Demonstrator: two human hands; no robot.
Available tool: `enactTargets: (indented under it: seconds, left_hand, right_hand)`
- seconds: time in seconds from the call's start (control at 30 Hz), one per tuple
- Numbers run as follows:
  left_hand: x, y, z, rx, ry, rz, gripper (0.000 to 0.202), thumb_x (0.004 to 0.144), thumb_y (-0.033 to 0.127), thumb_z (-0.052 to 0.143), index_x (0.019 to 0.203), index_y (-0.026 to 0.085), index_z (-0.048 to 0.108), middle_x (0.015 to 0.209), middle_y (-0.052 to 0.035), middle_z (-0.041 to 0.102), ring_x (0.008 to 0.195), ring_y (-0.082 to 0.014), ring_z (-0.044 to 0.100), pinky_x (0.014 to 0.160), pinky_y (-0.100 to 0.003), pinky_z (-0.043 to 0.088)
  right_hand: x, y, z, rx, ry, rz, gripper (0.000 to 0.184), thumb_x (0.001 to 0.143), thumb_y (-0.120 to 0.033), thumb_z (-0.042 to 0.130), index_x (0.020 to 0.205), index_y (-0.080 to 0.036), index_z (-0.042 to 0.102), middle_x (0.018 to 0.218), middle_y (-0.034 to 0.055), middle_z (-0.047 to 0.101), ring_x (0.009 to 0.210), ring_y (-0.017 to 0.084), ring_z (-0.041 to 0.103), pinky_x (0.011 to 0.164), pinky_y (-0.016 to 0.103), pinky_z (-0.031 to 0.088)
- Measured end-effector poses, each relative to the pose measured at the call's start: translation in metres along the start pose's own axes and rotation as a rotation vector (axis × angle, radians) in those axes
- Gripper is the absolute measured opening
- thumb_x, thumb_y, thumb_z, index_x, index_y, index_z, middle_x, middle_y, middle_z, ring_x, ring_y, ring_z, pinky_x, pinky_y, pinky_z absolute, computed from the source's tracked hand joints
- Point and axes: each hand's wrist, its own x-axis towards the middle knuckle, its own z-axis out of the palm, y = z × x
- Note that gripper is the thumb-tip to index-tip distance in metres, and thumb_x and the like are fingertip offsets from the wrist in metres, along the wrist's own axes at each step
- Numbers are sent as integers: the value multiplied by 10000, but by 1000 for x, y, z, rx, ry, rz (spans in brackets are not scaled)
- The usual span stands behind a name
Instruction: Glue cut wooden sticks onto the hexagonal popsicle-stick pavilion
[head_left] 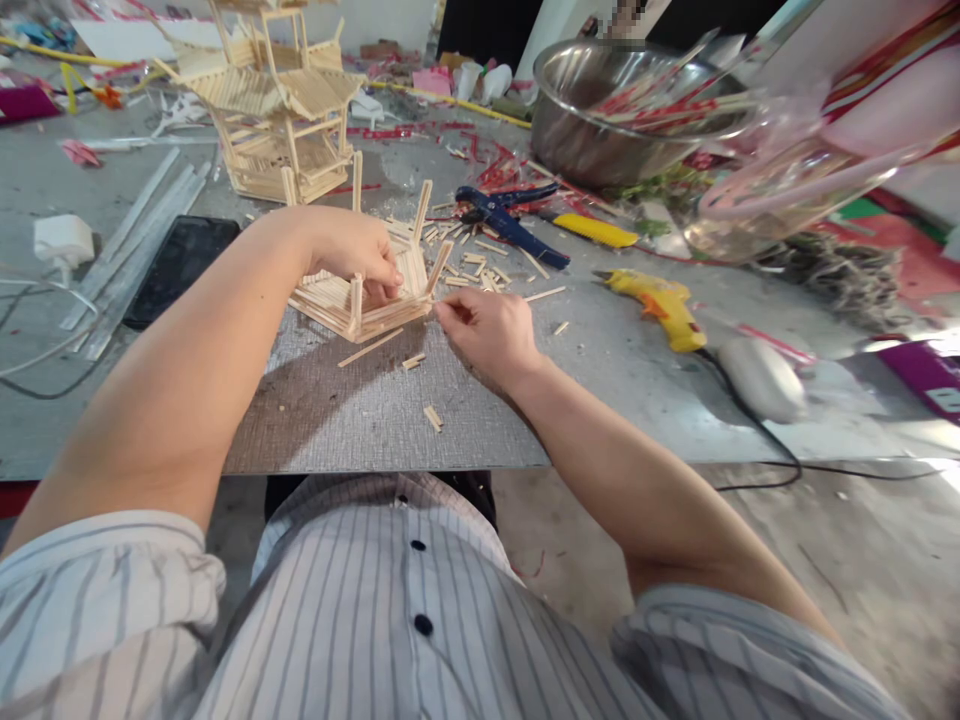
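A low wooden-stick frame (330,312) with short upright posts rests on the table in front of me. My left hand (360,250) reaches over it from the left, its fingers bent down inside the near right corner; what they pinch, if anything, is hidden. Just outside that same corner, my right hand (491,325) has thumb and fingertips pressed together, close to the base of a post. Anything between those fingertips is too small to make out. Behind the frame stands a taller tiered pavilion model (281,110) of the same sticks.
Cut stick pieces (476,272) lie behind the frame. Blue-handled cutters (510,222), a yellow utility knife (596,231) and a yellow glue gun (660,308) with a cord lie to the right. A metal pot (577,130) stands behind; a phone (184,268) lies left.
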Motion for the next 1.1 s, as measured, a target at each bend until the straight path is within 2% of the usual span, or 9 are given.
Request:
enactTargets:
  seconds: [0.17, 0.33, 0.47, 0.57, 0.73, 0.9, 1.1]
  left_hand:
    - [2, -2, 1, 0, 21, 31, 407, 879, 423, 489, 1054, 145, 729, 1022, -19, 748, 954, -152, 611, 996, -292, 369]
    - [3, -4, 2, -20, 13, 37, 403, 878, 406, 486, 1053, 135, 726, 1024, -23, 747, 967, -150, 603, 1010, -303, 358]
    - [0, -2, 1, -31, -9, 22, 429, 870, 441, 487, 1097, 161, 719, 1043, -18, 743, 1035, -189, 585, 1030, -324, 341]
    - [-1, -1, 0, -11, 15, 45, 425, 878, 426, 484, 1069, 134, 727, 1042, -50, 743, 989, -182, 588, 1016, -325, 345]
    - [-1, -1, 0, -8, -6, 29, 398, 878, 423, 486, 1045, 159, 732, 1015, -5, 749, 970, -163, 599, 997, -303, 352]
    - [-2, -1, 1, -3, 17, 48, 392, 882, 415, 494, 1028, 141, 734, 1035, -38, 750, 958, -164, 597, 993, -303, 356]
    - [-1, -2, 1, 16, 36, 69, 390, 865, 432, 500, 1004, 157, 739, 1004, -25, 759, 907, -149, 593, 935, -265, 381]
  right_hand:
    - [1, 1, 1, -9, -22, -15, 284, 877, -317, 489, 837, -153, 717, 769, 74, 712, 672, 153, 588, 604, 275, 334]
    - [1, 1, 0, 2, -23, -14, 290, 878, -312, 479, 832, -150, 714, 765, 75, 707, 673, 152, 584, 612, 277, 338]
    - [1, 1, 0, 10, -21, -12, 291, 878, -318, 477, 828, -155, 714, 765, 75, 703, 677, 154, 584, 614, 277, 342]
    - [1, 1, 0, 24, -20, -14, 288, 873, -321, 474, 816, -169, 712, 763, 67, 702, 669, 151, 579, 611, 275, 340]
    - [0, 2, 0, 27, -8, -8, 289, 869, -329, 480, 803, -171, 712, 745, 63, 700, 660, 151, 575, 605, 275, 332]
    - [1, 1, -2, 12, -21, 1, 304, 875, -346, 484, 806, -168, 719, 746, 66, 700, 658, 153, 579, 602, 275, 330]
    - [1, 0, -1, -7, -31, 6, 285, 870, -337, 512, 819, -160, 729, 754, 75, 708, 666, 155, 587, 604, 274, 334]
